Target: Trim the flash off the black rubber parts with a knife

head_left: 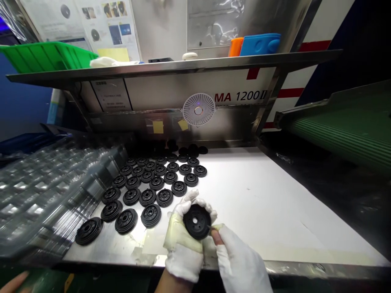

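My left hand [183, 240], in a white glove, is closed around a black round disc part [197, 221] with a centre hole, held above the table's front edge. My right hand [236, 260], also gloved in white, pinches the disc's right rim with a bare fingertip showing. Several identical black ribbed discs [151, 191] lie in rows on the white table [259, 203] to the left of my hands, the nearest one [151, 215] just beside my left hand.
A stack of clear plastic trays [45, 195] lies at the left. A small white fan [198, 110] hangs on the steel back panel under a shelf holding a green bin [42, 57]. A green conveyor [345, 130] runs at the right. Someone's fingertip [12, 283] shows at bottom left.
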`<state>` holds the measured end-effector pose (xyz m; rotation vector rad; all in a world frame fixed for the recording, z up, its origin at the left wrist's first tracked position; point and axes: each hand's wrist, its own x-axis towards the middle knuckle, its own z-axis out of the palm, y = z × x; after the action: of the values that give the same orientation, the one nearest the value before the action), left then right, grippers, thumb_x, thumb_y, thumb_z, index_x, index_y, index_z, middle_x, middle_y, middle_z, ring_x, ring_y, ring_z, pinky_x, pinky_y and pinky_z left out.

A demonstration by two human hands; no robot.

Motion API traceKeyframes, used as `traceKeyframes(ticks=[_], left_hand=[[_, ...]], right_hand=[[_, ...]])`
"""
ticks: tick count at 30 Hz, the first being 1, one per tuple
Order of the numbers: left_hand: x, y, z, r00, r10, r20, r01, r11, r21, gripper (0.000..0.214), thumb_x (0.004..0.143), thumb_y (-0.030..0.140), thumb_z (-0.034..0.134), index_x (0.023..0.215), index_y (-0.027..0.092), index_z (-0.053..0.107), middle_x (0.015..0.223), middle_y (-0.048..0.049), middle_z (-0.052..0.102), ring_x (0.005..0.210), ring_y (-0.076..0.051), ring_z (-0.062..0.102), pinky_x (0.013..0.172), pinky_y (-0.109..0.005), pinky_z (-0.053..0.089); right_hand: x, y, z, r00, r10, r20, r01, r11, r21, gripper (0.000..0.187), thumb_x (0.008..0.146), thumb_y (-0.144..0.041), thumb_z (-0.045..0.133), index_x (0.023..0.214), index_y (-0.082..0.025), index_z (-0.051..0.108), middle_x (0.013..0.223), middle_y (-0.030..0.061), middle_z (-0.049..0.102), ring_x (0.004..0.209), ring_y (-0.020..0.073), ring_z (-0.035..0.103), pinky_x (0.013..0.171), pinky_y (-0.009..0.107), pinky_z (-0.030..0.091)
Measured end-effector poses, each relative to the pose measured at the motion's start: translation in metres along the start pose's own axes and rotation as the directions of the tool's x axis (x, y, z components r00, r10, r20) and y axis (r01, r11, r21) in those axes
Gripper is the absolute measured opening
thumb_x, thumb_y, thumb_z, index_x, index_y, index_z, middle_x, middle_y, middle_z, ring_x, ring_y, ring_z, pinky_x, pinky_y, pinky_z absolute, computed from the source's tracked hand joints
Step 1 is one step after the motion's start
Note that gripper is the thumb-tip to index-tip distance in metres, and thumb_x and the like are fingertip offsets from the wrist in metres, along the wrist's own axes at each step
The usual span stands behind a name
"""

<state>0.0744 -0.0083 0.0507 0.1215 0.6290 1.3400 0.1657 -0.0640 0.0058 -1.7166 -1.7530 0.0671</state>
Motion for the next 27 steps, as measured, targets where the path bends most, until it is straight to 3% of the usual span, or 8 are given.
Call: traceKeyframes(ticks=[4,7,11,15,20,24,27], left_hand=[[0.012,-0.002,-0.004,0.986,-0.146,0.087,0.163,0.955,-0.246,0.004,0.074,0.018,0.060,0.073,0.016,0.056,0.063,-0.0002,0.055,0.060,-0.011,0.054,0.061,-0.025,0.048],[0.013,0.001,-0.006,0.990,-0.126,0.062,0.139,0.944,-0.299,0.004,0.075,0.019,0.059,0.074,0.016,0.056,0.064,0.0005,0.055,0.062,-0.011,0.054,0.064,-0.026,0.048],[0.008,-0.002,-0.004,0.997,-0.010,0.072,0.026,0.975,-0.219,0.005,0.076,0.016,0.056,0.081,0.017,0.057,0.067,-0.0002,0.056,0.066,-0.012,0.056,0.072,-0.029,0.048],[0.003,-0.002,-0.007,0.986,-0.056,0.157,0.072,0.993,-0.094,0.017,0.073,0.019,0.052,0.089,0.017,0.058,0.073,-0.0046,0.058,0.071,-0.017,0.058,0.068,-0.034,0.049],[0.008,0.000,-0.008,0.995,-0.082,0.058,0.091,0.981,-0.172,0.006,0.072,0.018,0.058,0.078,0.016,0.057,0.062,-0.0005,0.053,0.058,-0.013,0.053,0.058,-0.027,0.047],[0.011,0.000,-0.005,0.993,-0.083,0.083,0.100,0.967,-0.235,0.005,0.074,0.018,0.060,0.074,0.016,0.056,0.064,0.0004,0.053,0.060,-0.011,0.053,0.061,-0.025,0.047],[0.006,-0.001,-0.005,0.997,-0.016,0.081,0.033,0.976,-0.215,0.006,0.075,0.016,0.058,0.080,0.017,0.057,0.067,0.0002,0.055,0.065,-0.011,0.055,0.069,-0.028,0.048]], right_hand=[[-0.001,-0.001,0.003,1.000,0.001,-0.024,-0.001,1.000,-0.024,0.040,0.093,-0.044,0.022,0.073,-0.027,0.051,0.059,-0.0019,0.061,0.048,0.0175,0.057,0.041,0.027,0.038],[-0.004,-0.005,0.008,1.000,-0.001,-0.001,0.001,1.000,-0.008,0.037,0.092,-0.042,0.025,0.070,-0.026,0.050,0.059,-0.0018,0.061,0.048,0.0170,0.056,0.041,0.026,0.039],[-0.005,-0.009,0.004,0.999,-0.028,0.042,0.027,0.999,0.030,0.034,0.092,-0.038,0.028,0.070,-0.025,0.050,0.060,-0.0006,0.060,0.049,0.0171,0.057,0.042,0.026,0.039],[-0.002,-0.005,-0.003,0.998,-0.035,0.048,0.032,0.998,0.059,0.035,0.091,-0.037,0.025,0.073,-0.025,0.052,0.062,0.0005,0.061,0.051,0.0179,0.057,0.043,0.026,0.040],[0.000,0.001,0.003,0.999,-0.031,0.018,0.031,0.999,-0.026,0.035,0.092,-0.041,0.024,0.078,-0.027,0.054,0.062,-0.0018,0.062,0.049,0.0182,0.058,0.040,0.027,0.039],[-0.005,-0.005,0.008,0.999,-0.042,0.007,0.042,0.999,-0.014,0.036,0.092,-0.041,0.025,0.073,-0.027,0.052,0.059,-0.0015,0.060,0.049,0.0183,0.058,0.042,0.027,0.040],[-0.008,-0.008,0.010,0.998,-0.065,0.009,0.065,0.998,0.021,0.035,0.092,-0.039,0.027,0.071,-0.026,0.051,0.058,-0.0013,0.060,0.049,0.0179,0.058,0.042,0.027,0.039]])
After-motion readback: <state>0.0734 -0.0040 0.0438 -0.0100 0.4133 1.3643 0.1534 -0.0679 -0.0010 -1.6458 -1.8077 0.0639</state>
